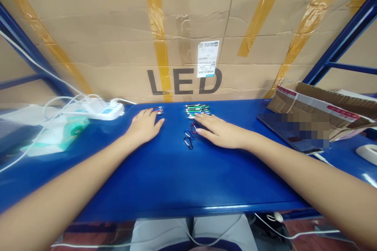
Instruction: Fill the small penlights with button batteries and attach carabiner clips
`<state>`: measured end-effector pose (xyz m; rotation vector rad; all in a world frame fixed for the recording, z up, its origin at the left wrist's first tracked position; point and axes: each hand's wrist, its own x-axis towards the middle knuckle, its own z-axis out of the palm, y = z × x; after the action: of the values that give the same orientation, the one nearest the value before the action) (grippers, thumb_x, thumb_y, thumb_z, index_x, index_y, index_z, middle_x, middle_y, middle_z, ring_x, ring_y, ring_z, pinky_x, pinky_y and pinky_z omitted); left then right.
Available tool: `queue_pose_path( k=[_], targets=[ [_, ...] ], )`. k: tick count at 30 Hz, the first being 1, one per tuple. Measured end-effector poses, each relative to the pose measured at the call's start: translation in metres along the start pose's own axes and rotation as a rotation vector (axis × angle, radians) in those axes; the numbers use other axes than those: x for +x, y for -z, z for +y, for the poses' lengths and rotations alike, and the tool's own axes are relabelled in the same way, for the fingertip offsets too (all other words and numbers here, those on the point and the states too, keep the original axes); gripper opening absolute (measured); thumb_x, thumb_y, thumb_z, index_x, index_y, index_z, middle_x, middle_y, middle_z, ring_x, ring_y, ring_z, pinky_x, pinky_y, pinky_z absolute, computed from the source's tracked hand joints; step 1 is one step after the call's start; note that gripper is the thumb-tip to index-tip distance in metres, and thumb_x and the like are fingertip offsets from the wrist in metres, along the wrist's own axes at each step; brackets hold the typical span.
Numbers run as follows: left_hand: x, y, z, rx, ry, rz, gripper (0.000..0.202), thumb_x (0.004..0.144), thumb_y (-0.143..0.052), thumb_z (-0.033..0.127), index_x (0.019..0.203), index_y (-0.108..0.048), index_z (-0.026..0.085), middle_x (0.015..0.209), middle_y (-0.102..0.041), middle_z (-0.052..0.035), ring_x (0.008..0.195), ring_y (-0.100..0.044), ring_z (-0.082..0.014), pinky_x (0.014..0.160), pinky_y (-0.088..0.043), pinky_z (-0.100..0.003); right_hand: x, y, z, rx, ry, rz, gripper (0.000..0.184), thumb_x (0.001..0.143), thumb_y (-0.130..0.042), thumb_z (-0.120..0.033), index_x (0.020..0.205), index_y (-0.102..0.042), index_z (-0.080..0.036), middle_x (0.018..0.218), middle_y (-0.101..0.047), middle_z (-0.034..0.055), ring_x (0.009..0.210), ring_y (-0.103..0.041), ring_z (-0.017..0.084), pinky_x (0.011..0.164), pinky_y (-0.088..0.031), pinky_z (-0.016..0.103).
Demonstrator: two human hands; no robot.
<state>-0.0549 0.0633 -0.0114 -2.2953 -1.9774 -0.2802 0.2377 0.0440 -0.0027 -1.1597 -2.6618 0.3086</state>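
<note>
My left hand (143, 126) lies palm down on the blue table, fingers stretched and thumb apart. Under and beside its fingertips show the ends of a few slim, shiny red and blue pen-like pieces (159, 110); the rest of them is covered. My right hand (219, 130) is also flat, its fingertips at the lower edge of a row of several slim green pen-like pieces (196, 108). By its thumb lies a red carabiner (193, 128). A blue carabiner (190, 135) and a black carabiner (187, 144) sit just nearer to me.
A large taped cardboard box (118, 47) marked LED walls off the back of the blue table (165, 180). On the left are a white power strip (114, 110) with cables and a green-white packet (59, 135). To the right, a dark tablet-like device (273, 127) leans near an open carton (312, 104).
</note>
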Motion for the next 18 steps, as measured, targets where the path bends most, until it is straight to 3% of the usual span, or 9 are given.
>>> queue_pose_path(
  k=[4,7,10,13,17,18],
  targets=[
    [-0.001,0.006,0.001,0.053,-0.009,0.024,0.050,0.098,-0.034,0.041,0.128,-0.062,0.013,0.141,-0.054,-0.0197,0.133,-0.045,-0.0393,0.106,-0.041,-0.055,-0.003,0.007,-0.007,-0.122,0.017,0.126,0.035,0.098,-0.048,-0.035,0.123,-0.062,-0.015,0.131,-0.061,0.0157,0.125,-0.055,0.030,0.106,-0.044,0.049],
    [-0.003,0.008,-0.001,0.089,0.001,0.027,0.041,0.095,-0.038,0.036,0.119,-0.064,0.014,0.128,-0.058,-0.0209,0.123,-0.050,-0.0398,0.098,-0.046,-0.054,-0.009,0.014,-0.013,-0.181,-0.149,0.116,0.023,0.090,-0.057,-0.033,0.106,-0.062,-0.016,0.111,-0.064,0.0144,0.101,-0.062,0.028,0.087,-0.053,0.043],
    [-0.003,0.008,-0.003,0.056,-0.004,0.031,0.032,0.093,-0.043,0.032,0.110,-0.064,0.015,0.119,-0.059,-0.0206,0.116,-0.053,-0.0396,0.094,-0.047,-0.053,-0.014,0.021,-0.016,-0.239,-0.314,-0.001,0.028,0.090,-0.058,-0.043,0.095,-0.061,-0.015,0.099,-0.063,0.0148,0.081,-0.064,0.026,0.072,-0.053,0.040],
    [-0.002,0.006,-0.003,-0.037,-0.022,0.030,0.029,0.094,-0.043,0.032,0.105,-0.062,0.014,0.114,-0.061,-0.0200,0.112,-0.057,-0.0374,0.094,-0.047,-0.052,-0.015,0.023,-0.014,-0.223,-0.300,-0.107,0.026,0.094,-0.055,-0.038,0.078,-0.060,-0.018,0.089,-0.065,0.0122,0.070,-0.062,0.021,0.065,-0.050,0.034],
    [-0.008,0.004,0.011,-0.266,-0.104,0.028,0.024,0.098,-0.039,0.034,0.107,-0.054,0.017,0.107,-0.066,-0.0134,0.100,-0.064,-0.0267,0.091,-0.050,-0.041,-0.011,0.019,-0.012,-0.118,-0.285,-0.023,0.017,0.094,-0.056,-0.028,0.080,-0.057,-0.019,0.086,-0.068,0.0089,0.071,-0.062,0.019,0.061,-0.043,0.029],
    [-0.011,0.004,0.017,-0.454,-0.130,0.003,0.022,0.098,-0.041,0.035,0.106,-0.052,0.018,0.103,-0.067,-0.0110,0.094,-0.065,-0.0241,0.088,-0.050,-0.040,-0.010,0.018,-0.013,-0.074,-0.281,0.017,0.014,0.094,-0.056,-0.026,0.081,-0.056,-0.019,0.085,-0.069,0.0078,0.070,-0.062,0.019,0.061,-0.042,0.029]
  ],
)
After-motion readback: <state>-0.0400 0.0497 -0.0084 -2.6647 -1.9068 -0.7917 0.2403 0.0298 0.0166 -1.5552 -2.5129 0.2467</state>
